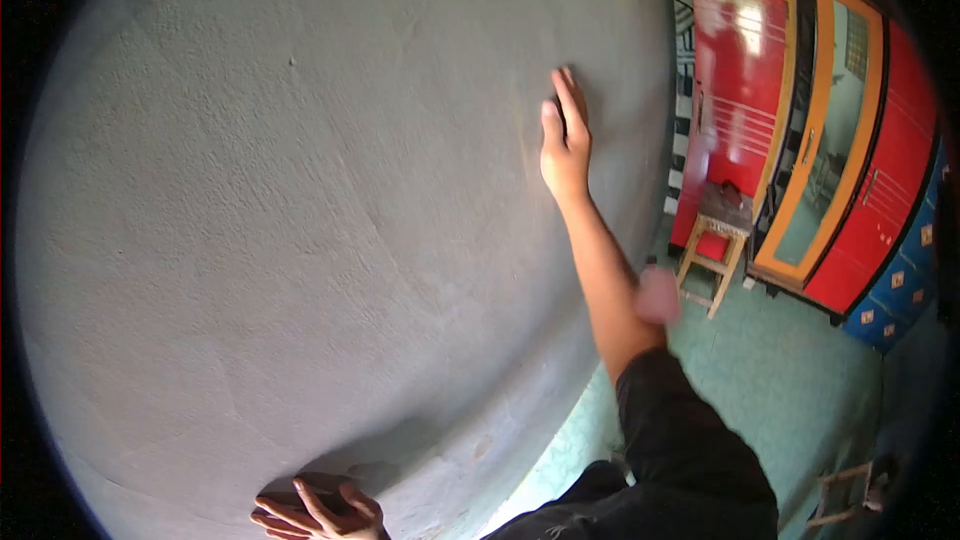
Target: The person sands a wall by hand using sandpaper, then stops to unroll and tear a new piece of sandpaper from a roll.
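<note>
A large grey plastered wall (330, 190) fills most of the view, rough at the left and smoother toward the right. My right hand (567, 145) is raised against its right part, fingers stretched upward and thumb apart, with no object visible in it. Low on the same wall, my left hand (325, 512) lies with its fingers spread and casts a dark shadow. The bottom edge of the picture cuts off its wrist.
At the right stand red cabinet doors (735, 60) and an orange-framed mirror door (825, 130). A wooden stool (715, 240) bears a small dark object. Green tiled floor (770, 360) lies below. A small wooden frame (840, 495) sits at lower right. A pinkish shape (657, 295) beside my forearm is blurred.
</note>
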Demonstrator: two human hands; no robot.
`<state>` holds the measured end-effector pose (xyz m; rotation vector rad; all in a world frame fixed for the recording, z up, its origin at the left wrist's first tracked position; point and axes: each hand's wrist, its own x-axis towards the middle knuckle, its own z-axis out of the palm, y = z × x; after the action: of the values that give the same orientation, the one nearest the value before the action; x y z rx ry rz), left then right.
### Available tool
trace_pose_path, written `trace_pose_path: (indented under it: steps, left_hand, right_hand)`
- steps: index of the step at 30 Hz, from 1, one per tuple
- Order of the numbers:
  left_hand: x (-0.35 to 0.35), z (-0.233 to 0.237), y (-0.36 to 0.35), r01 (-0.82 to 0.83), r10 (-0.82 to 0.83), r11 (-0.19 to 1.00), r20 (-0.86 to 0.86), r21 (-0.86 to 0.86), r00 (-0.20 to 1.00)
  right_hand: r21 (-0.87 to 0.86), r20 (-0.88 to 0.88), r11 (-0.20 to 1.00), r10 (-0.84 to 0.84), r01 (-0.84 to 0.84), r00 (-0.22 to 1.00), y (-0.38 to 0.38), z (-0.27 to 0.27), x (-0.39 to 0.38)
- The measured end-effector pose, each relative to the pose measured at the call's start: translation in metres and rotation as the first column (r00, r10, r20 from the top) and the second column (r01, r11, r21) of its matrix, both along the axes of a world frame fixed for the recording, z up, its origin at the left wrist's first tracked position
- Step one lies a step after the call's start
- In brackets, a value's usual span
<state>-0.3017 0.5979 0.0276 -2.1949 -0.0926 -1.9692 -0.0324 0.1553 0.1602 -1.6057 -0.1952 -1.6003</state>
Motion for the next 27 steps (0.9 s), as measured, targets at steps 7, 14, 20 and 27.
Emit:
trace_pose_path:
  steps: [7,14,20,27]
  left_hand:
    - [0.005,0.001,-0.008,-0.046,0.047,0.997,0.025,-0.061,0.999]
    - [0.030,-0.031,-0.035,-0.146,0.161,0.964,0.050,-0.224,0.986]
    - [0.069,-0.078,-0.138,-0.255,0.147,0.856,-0.261,-0.449,0.954]
    - [0.087,-0.093,-0.199,-0.302,0.060,0.810,-0.440,-0.503,0.896]
  right_hand:
    - [-0.028,-0.084,0.999,0.030,-0.032,0.996,0.034,-0.040,-0.022]
    - [-0.379,-0.181,0.919,0.045,-0.111,0.983,-0.001,-0.085,-0.028]
    - [-0.449,-0.380,0.868,0.031,-0.213,0.924,-0.052,-0.124,-0.024]
    - [-0.522,-0.507,0.796,-0.001,-0.306,0.862,-0.101,-0.175,-0.018]
